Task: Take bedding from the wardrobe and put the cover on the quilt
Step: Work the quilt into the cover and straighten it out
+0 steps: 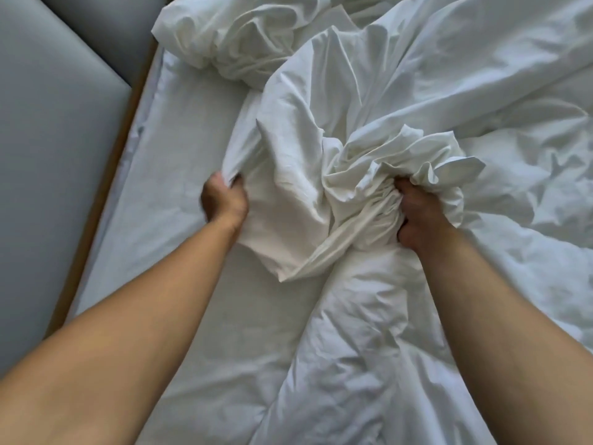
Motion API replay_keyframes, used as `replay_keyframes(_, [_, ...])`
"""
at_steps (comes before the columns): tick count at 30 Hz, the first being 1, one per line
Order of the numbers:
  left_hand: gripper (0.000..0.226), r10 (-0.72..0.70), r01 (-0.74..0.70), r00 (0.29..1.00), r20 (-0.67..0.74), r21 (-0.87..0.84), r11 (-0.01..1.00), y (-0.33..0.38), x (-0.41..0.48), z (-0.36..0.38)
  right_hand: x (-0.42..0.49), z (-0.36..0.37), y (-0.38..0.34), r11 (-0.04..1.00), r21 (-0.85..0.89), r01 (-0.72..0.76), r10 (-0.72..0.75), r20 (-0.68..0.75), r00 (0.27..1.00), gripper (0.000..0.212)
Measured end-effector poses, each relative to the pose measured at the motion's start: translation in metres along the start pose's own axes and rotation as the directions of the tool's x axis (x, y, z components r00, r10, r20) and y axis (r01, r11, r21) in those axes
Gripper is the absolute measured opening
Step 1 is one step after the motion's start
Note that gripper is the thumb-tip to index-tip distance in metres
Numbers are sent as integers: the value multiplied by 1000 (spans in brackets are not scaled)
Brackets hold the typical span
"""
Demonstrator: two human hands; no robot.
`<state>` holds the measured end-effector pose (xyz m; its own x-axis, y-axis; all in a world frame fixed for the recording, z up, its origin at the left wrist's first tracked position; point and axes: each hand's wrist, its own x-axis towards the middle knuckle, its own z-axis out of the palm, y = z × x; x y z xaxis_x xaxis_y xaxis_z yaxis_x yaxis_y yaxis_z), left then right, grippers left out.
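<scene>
At frame centre the left hand pinches the white cover by its edge while the right hand fists its gathered folds, likely working it along the quilt lying below.

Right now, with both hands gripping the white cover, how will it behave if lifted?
Likely floppy: the cover bunches into tight folds in the right hand. Probably light: it looks thin and finely creased where the left hand grips its edge.
</scene>
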<state>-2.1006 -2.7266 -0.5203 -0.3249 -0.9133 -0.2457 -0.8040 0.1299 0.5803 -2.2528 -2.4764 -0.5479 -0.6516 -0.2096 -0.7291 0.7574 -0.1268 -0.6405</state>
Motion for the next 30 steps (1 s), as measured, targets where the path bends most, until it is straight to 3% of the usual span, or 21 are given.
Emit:
replay_keyframes(2, [23,71,-56,996,-58,229,972,-48,-21,-27,3,1,1,1000,4,2,-2,-16,1000,38])
replay_keyframes(3, [20,113,-112,993,16,319,941,-67,-40,-38,4,1,2,1000,-2,7,-7,-25,1000,39])
replay_keyframes(4, [18,176,-223,972,154,382,897,-80,-59,-43,5,0,3,1000,-18,13,-14,-29,999,39])
replay_keyframes(6, [17,272,-479,833,481,382,791,-91,-77,-49,5,-1,4,997,-80,22,-23,-21,1000,40])
replay_keyframes(8, [27,315,-562,732,604,275,780,-72,-58,-52,5,-1,7,992,-125,18,-20,-12,1000,41])
replay_keyframes(9, [32,280,-450,759,588,163,878,-53,-43,-48,7,-3,7,991,-134,17,-18,-9,1000,41])
replay_keyframes(10, [27,204,-234,818,538,-12,972,-32,-26,-45,8,-3,8,991,-135,19,-19,-1,1000,41])
replay_keyframes(11, [17,79,47,857,510,-230,972,-16,-5,-39,9,-3,9,991,-134,20,-19,10,1000,40])
replay_keyframes(12, [16,-27,251,865,501,-385,888,-2,16,-32,11,-3,10,990,-143,20,-18,18,1000,40])
replay_keyframes(14, [24,-158,467,823,546,-491,736,17,48,-12,12,-5,12,984,-178,24,-20,26,999,38])
replay_keyframes(16, [29,-252,579,779,575,-502,642,29,64,8,17,-7,15,981,-192,34,-29,29,999,38])
replay_keyframes(18, [41,-339,611,779,528,-517,599,38,75,24,22,-7,19,961,-276,31,-41,-28,999,42])
replay_keyframes(21, [52,-287,650,718,634,-463,603,52,71,28,33,-10,26,915,-402,-32,-31,-149,988,47])
replay_keyframes(23, [47,-226,580,772,594,-511,635,58,62,12,33,-8,26,912,-406,-60,-10,-168,986,46])
replay_keyframes(25, [26,-180,241,969,172,-475,846,58,54,-20,27,-3,21,915,-395,-79,11,-172,985,46])
replay_keyframes(26, [25,-57,35,997,-60,-332,943,59,46,-45,23,0,17,916,-396,-65,7,-147,989,47])
replay_keyframes(28, [43,199,-271,911,-362,-159,949,68,14,-102,12,6,7,925,-378,-42,6,-97,995,49])
replay_keyframes(30, [42,449,-542,757,-475,-73,837,74,-30,-150,2,10,-1,948,-314,-50,18,-103,995,46])
